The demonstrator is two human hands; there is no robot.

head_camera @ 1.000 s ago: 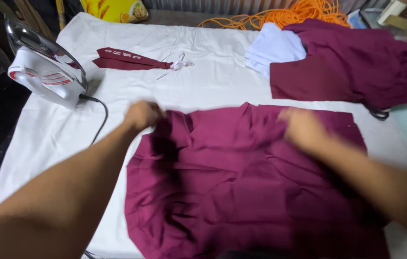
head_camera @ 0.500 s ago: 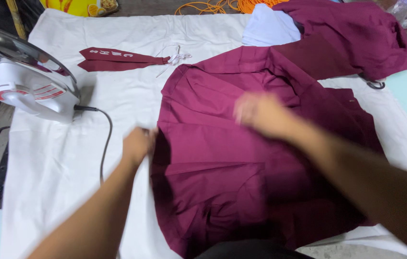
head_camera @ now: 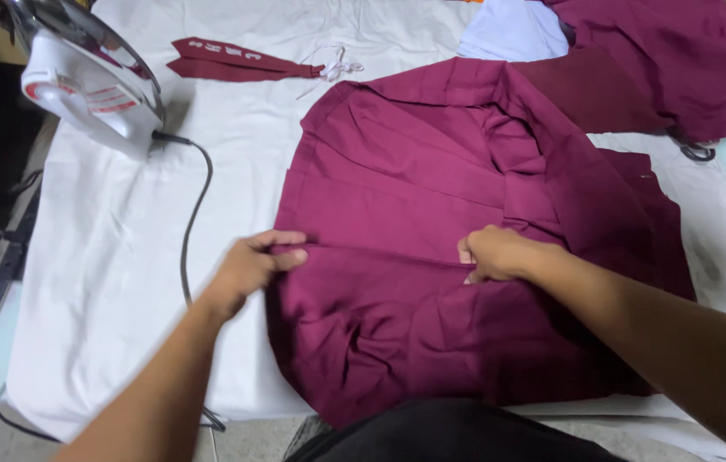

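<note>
the maroon garment [head_camera: 431,214] has just been swung round and now lies mid-table on the white sheet [head_camera: 106,282]. left hand [head_camera: 252,267] and right hand [head_camera: 498,254] each pinch a crosswise fold, pulling it taut. the iron [head_camera: 89,81] stands far left.

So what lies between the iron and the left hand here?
In the head view, bare white sheet and the iron's black cord lie between the iron and the left hand, which pinches the maroon garment.

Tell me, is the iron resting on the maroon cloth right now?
No, the iron stands on the white sheet to the left, clear of the maroon cloth that both hands pinch.
</note>
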